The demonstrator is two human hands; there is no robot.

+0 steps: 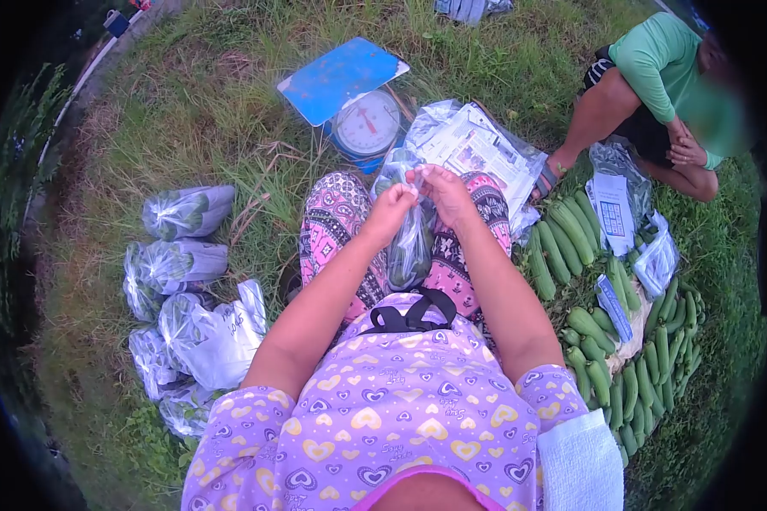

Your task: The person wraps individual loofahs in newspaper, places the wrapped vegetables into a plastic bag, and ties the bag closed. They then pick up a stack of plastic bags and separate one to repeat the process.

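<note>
Between my knees rests a clear plastic bag (410, 253) with dark green vegetables inside; their exact kind is hard to make out. My left hand (389, 215) is closed, its fingers pinched at the bag's upper part. Close beside it, my right hand (446, 192) also pinches the plastic, with fingertips near those of the left. Just beyond my hands stands a dial scale (366, 124) with a blue pan (343, 81) on top. A stack of printed paper sheets (477, 157) in plastic lies to the right of the scale.
Several filled plastic bags (187, 212) lie on the grass to my left. To my right are rows of long green gourds or cucumbers (639, 379), with labels and plastic bags (656, 255) among them. A person in a green top (656, 64) squats at the upper right, hands together.
</note>
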